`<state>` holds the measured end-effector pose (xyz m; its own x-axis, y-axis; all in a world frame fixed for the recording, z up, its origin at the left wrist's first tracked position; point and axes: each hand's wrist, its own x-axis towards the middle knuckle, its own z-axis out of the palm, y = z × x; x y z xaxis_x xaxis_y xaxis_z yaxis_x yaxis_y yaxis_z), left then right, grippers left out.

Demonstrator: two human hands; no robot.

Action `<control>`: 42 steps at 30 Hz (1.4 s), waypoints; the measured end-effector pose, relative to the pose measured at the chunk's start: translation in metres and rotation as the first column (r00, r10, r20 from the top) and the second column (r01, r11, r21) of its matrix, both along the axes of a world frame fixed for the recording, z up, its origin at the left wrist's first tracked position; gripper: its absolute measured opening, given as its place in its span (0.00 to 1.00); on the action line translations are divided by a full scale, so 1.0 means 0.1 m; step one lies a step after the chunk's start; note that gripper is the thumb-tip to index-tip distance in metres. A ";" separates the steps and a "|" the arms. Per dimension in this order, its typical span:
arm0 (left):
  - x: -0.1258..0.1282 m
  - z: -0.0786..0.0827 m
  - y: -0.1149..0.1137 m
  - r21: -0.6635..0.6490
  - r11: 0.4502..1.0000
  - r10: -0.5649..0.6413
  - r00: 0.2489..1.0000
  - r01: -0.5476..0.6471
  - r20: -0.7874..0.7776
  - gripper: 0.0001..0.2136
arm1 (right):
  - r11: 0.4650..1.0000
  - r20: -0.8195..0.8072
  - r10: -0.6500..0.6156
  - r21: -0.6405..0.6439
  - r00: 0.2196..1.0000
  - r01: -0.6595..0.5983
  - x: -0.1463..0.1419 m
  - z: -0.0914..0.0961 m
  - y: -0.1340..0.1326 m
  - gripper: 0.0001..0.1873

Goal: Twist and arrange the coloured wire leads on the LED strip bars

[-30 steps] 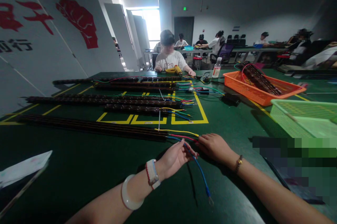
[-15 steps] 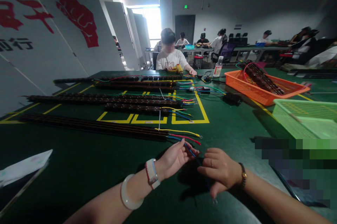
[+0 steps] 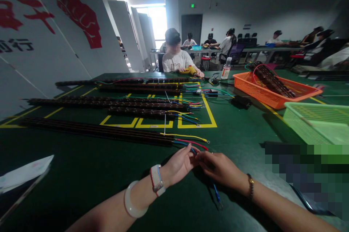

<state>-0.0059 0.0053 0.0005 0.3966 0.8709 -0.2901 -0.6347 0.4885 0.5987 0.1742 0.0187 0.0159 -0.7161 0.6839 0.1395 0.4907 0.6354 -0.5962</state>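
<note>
The right hand (image 3: 220, 166) has moved up from near the ring end of the blue wire (image 3: 216, 191) to the left hand (image 3: 181, 163), so both now work at one spot. The left fingers pinch the wire; the right fingers curl close by it, but I can't tell if they grip. The wire comes from the right end of the nearest long dark bundle (image 3: 95, 132) on the bench (image 3: 109, 174).

Left forearm (image 3: 109, 208): slants up and inward from the lower left.
Left hand (image 3: 180, 163): thumb uppermost, fingers loosely curled.
Right forearm (image 3: 286, 208): reaches inward from the lower right.
Right hand (image 3: 220, 168): back uppermost, fingers bent, tips meeting the left hand's.
</note>
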 end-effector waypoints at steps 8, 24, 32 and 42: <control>0.02 0.02 -0.01 0.025 0.993 -0.110 0.991 0.112 -0.078 0.13 | 0.998 -0.067 -0.056 -0.001 0.996 0.056 0.07 0.03 0.09 0.16; 0.05 0.08 -0.12 0.179 0.895 -0.307 0.857 0.408 -0.414 0.18 | 0.999 0.085 -0.035 -0.024 0.996 0.037 0.03 0.08 0.11 0.17; 0.02 0.10 -0.11 0.169 0.917 -0.291 0.895 0.361 -0.338 0.17 | 0.999 0.160 0.021 0.023 0.987 -0.025 0.04 0.00 0.14 0.14; -0.02 0.12 -0.12 0.183 0.873 -0.364 0.853 0.452 -0.373 0.20 | 0.984 0.200 -0.017 0.175 0.980 -0.019 0.08 -0.10 0.14 0.15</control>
<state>-0.0076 -0.0066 0.0127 0.6574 0.7101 -0.2520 -0.1657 0.4625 0.8710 0.1820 0.0330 0.0059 -0.7423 0.6607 0.1112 0.5879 0.7219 -0.3651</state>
